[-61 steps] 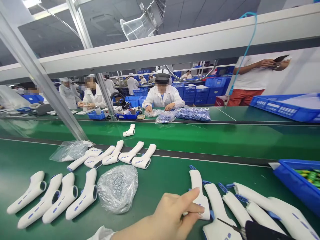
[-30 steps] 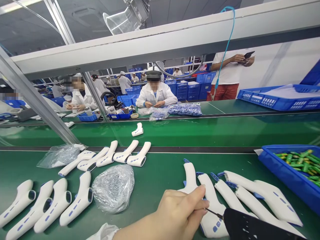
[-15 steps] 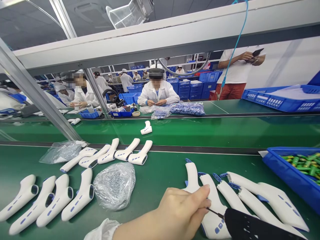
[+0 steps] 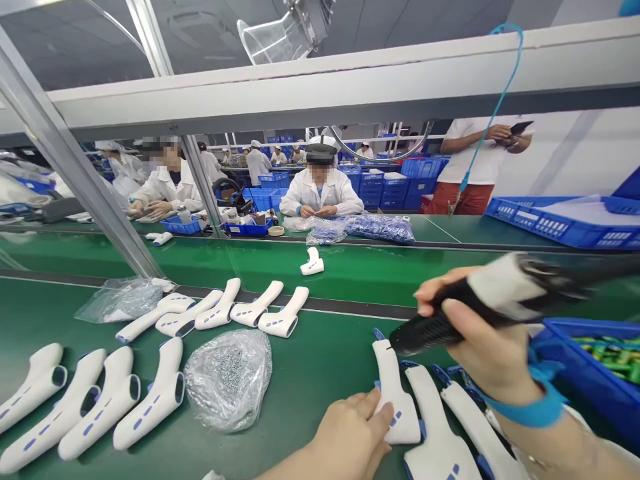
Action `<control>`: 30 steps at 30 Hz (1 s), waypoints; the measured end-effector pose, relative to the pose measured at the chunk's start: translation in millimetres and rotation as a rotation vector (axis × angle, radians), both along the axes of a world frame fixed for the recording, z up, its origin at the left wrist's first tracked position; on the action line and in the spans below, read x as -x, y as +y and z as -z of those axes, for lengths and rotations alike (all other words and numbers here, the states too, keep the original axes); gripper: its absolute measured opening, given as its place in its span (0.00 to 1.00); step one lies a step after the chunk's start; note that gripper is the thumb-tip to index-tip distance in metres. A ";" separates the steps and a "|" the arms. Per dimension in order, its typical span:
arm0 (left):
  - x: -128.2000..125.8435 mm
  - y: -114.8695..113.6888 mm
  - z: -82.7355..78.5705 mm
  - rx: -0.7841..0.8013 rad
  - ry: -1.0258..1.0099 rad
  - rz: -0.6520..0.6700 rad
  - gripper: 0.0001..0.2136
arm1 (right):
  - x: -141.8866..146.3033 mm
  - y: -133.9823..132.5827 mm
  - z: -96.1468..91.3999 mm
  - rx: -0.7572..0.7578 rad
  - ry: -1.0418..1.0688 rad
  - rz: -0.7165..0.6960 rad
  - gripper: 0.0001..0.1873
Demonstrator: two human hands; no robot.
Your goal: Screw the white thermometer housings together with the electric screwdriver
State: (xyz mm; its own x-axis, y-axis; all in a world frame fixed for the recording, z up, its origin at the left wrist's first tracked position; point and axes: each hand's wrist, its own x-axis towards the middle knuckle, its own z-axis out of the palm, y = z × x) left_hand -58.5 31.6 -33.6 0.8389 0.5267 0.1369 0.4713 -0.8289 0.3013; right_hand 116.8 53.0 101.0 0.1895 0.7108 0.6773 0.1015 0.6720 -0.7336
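My right hand (image 4: 483, 337) is wrapped round a black and white electric screwdriver (image 4: 480, 303), held raised, its tip pointing down-left over a white thermometer housing (image 4: 393, 393) with blue buttons. My left hand (image 4: 347, 440) rests on the green mat, thumb against that housing's left side, fingers curled. More white housings (image 4: 440, 433) lie in a row to the right of it. A clear bag of small screws (image 4: 229, 377) lies left of my left hand.
Two groups of white housings (image 4: 90, 400) (image 4: 225, 313) lie at the left, beside another plastic bag (image 4: 123, 300). A blue bin of green parts (image 4: 600, 363) stands at the right. One housing (image 4: 313, 262) rides the green conveyor (image 4: 450, 273). People in white coats work across it.
My right hand has lifted the screwdriver up off the second housing into plain view. My left hand has shifted to the first housing. The lone housing on the conveyor has travelled right.
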 end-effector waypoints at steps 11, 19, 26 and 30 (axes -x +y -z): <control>-4.3 5.8 26.1 -0.301 -0.057 0.070 0.29 | 2.8 42.9 34.8 0.072 -0.056 -0.065 0.08; -6.5 4.0 34.4 -0.417 -0.201 0.026 0.28 | 6.1 48.8 37.8 0.107 -0.079 -0.117 0.08; -2.7 13.6 11.4 -0.044 -0.484 -0.155 0.15 | 4.8 39.4 24.7 0.144 0.034 -0.181 0.12; -7.9 35.1 -12.0 0.303 -0.546 -0.483 0.11 | 9.9 27.9 6.6 0.150 0.093 -0.230 0.13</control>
State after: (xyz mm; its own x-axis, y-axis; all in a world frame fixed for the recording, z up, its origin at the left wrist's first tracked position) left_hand -50.6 66.8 -21.6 0.3633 0.8960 0.2555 0.4787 -0.4147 0.7738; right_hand 107.0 80.9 94.4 0.0677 0.8333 0.5487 -0.1133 0.5528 -0.8256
